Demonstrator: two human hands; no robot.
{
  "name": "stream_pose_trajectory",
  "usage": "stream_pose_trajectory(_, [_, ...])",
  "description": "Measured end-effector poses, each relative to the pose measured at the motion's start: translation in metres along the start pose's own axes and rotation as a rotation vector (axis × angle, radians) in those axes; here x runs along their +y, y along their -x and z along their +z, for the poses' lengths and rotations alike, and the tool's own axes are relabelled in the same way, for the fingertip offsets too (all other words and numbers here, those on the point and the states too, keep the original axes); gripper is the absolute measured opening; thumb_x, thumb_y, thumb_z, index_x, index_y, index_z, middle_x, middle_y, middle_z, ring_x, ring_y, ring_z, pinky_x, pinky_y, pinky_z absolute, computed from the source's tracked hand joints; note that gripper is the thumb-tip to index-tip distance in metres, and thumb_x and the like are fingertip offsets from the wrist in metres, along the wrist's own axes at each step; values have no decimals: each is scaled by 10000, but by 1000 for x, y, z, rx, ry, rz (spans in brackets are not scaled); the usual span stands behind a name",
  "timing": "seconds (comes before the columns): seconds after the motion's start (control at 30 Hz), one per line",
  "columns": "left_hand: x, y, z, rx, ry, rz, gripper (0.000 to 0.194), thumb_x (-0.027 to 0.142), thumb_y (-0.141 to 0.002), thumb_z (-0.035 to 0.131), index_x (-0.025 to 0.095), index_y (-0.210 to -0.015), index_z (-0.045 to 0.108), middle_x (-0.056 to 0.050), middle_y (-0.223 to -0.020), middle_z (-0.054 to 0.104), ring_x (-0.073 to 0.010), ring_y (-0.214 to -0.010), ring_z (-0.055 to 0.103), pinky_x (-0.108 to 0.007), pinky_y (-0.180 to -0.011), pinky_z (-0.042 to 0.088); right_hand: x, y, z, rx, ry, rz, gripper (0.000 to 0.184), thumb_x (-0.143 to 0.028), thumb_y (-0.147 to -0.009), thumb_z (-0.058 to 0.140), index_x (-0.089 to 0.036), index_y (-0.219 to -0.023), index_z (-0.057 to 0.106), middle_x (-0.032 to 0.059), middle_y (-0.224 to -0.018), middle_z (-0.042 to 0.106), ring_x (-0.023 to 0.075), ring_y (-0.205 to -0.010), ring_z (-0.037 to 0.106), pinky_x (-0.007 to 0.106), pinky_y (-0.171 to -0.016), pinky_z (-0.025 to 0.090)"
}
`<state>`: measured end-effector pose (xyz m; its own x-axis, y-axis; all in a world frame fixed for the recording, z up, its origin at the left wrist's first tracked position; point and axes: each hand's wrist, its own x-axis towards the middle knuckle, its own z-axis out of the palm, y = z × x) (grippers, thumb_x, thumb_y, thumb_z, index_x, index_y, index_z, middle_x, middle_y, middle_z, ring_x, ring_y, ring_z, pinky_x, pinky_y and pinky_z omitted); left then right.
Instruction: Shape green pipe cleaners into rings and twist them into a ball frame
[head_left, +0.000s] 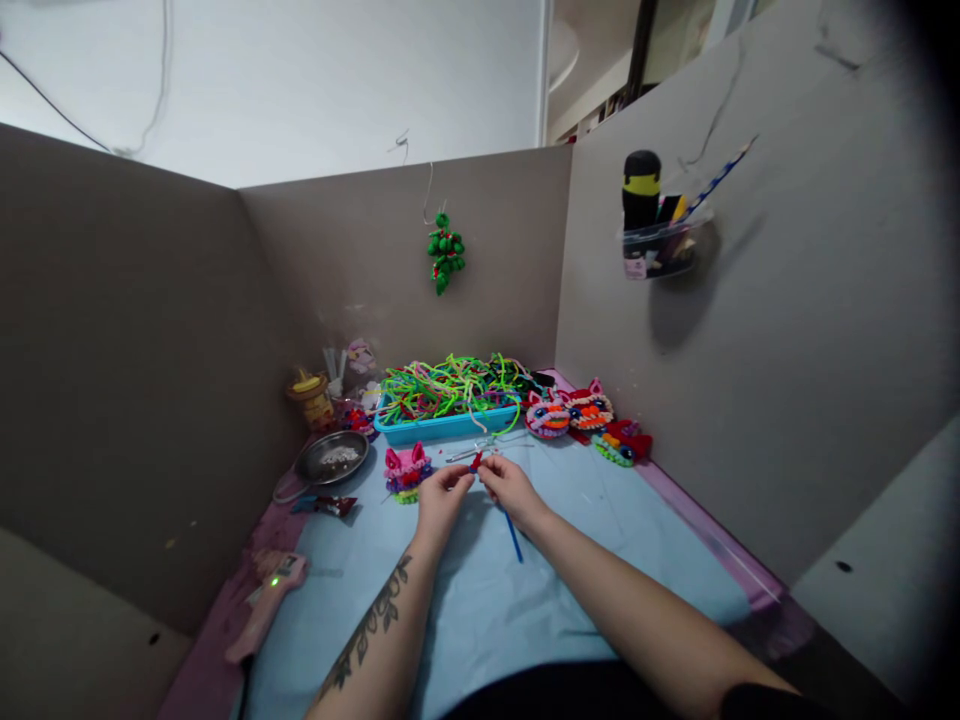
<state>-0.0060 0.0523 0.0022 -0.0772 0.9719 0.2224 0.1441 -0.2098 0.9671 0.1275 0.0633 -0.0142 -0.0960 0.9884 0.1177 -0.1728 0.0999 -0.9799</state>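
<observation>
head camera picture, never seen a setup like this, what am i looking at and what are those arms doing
There is no robot here: these are a person's bare arms, seen by a camera worn on their head, looking forward and down. It is the only view.

The left hand and right hand meet at a small red piece, pinched between the fingertips. A blue strip sticks out below the right hand.

On the light blue cover lie a pink-eared colourful piece and a blue tray heaped with bright strands. To the left are a metal dish and a pink tool with a green light.
</observation>
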Motion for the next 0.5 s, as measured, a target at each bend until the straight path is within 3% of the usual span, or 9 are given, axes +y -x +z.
stream_pose_trajectory(0.27, [9,8,4,54,0,46,181,275,-617,710,184,-774,707,-56,-764,694,-189,-674,597,-299,-683,467,-1,1,3,-16,-19,19,200,-364,-679,577,-189,-674,481,-76,-488,398,63,-414,337,198,-394,251])
stream_pose_trajectory(0.5, [6,6,2,-5,-43,103,155,280,-679,656,185,-800,666,-46,-773,656,-169,-696,581,-257,-643,443,-5,5,2,-110,-25,14,153,-315,-678,569,-170,-707,530,-54,-551,470,77,-480,414,204,-449,306])
